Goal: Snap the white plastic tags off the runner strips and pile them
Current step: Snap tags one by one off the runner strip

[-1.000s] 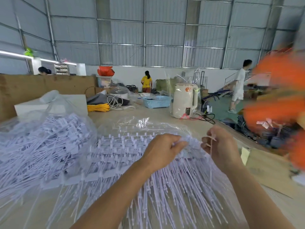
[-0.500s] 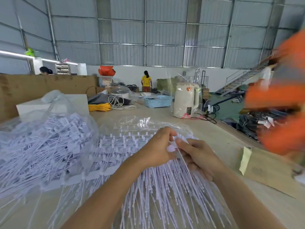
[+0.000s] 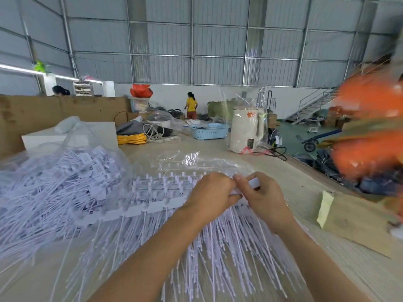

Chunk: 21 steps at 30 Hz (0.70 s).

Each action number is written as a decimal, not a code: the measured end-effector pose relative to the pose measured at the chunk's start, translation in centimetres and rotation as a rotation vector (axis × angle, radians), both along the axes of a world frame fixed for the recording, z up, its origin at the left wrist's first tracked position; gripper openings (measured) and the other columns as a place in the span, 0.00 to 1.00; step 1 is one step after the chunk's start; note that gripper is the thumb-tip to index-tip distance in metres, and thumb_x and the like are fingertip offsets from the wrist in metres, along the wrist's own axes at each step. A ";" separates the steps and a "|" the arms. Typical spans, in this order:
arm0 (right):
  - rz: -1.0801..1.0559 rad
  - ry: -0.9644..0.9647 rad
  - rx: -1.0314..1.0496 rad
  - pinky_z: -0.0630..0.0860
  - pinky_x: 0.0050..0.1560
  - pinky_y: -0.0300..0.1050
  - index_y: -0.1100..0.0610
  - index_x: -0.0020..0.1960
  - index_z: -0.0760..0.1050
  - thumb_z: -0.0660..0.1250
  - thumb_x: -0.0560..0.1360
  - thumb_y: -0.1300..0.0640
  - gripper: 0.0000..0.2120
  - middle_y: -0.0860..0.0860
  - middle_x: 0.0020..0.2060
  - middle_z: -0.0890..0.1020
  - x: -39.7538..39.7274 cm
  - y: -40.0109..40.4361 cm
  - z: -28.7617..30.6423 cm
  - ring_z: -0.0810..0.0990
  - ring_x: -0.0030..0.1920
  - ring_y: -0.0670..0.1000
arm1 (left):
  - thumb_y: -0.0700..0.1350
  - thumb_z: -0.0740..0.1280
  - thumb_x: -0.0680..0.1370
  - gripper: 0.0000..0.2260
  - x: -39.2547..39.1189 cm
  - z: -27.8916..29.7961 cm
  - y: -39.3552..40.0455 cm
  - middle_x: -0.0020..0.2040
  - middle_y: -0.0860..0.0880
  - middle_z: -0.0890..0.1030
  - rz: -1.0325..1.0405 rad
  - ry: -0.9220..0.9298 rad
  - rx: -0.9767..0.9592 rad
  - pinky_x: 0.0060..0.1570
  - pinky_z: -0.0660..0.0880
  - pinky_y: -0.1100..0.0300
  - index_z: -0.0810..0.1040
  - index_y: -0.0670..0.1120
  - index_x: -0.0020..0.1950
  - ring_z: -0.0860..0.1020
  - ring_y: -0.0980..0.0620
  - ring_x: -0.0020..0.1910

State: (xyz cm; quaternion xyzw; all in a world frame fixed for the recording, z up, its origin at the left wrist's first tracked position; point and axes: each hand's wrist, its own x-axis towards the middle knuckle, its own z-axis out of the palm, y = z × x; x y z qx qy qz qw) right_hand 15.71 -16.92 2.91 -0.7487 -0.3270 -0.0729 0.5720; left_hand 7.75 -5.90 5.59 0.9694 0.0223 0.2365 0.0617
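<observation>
R hand (image 3: 259,197) moved back to L hand (image 3: 212,196), both pinching tags (image 3: 254,183)

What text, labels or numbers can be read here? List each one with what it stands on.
None can be read.
White kettle: an orange mark near the top and a small dark panel low on the front, both too blurred to read.
Loose tags in the clear bag: faint marks on some, too small to read.
Tags on the runner strips, gripped by the left hand and right hand: no print visible.
</observation>
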 end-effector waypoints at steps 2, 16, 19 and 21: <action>0.018 -0.039 -0.002 0.65 0.27 0.36 0.61 0.37 0.72 0.67 0.76 0.50 0.15 0.49 0.24 0.74 0.2 -0.1 -0.2 0.69 0.23 0.43 | 0.45 0.63 0.79 0.12 -0.1 -0.1 0.2 0.37 0.40 0.79 -0.064 0.020 -0.044 0.40 0.72 0.55 0.81 0.38 0.46 0.77 0.44 0.37; 0.486 0.173 0.331 0.60 0.22 0.32 0.58 0.32 0.67 0.65 0.75 0.59 0.14 0.54 0.22 0.72 -1.2 -1.7 1.7 0.63 0.19 0.46 | 0.45 0.65 0.78 0.16 -1.5 0.8 0.9 0.28 0.52 0.79 -0.484 0.117 -0.818 0.31 0.69 0.63 0.81 0.47 0.31 0.71 0.56 0.25; 0.515 0.319 0.392 0.58 0.21 0.31 0.53 0.29 0.65 0.65 0.75 0.61 0.17 0.52 0.21 0.66 -1.2 -1.6 2.2 0.59 0.19 0.46 | 0.44 0.66 0.78 0.14 -1.3 0.8 0.8 0.27 0.52 0.79 -0.541 0.111 -0.901 0.30 0.69 0.66 0.82 0.45 0.33 0.71 0.57 0.25; 0.466 0.482 0.502 0.56 0.18 0.29 0.52 0.29 0.61 0.59 0.75 0.65 0.19 0.48 0.21 0.61 -0.4 -2.1 2.8 0.56 0.19 0.44 | 0.43 0.66 0.77 0.11 -1.6 0.7 1.4 0.27 0.52 0.79 -0.585 0.132 -1.031 0.28 0.69 0.67 0.83 0.45 0.36 0.71 0.58 0.24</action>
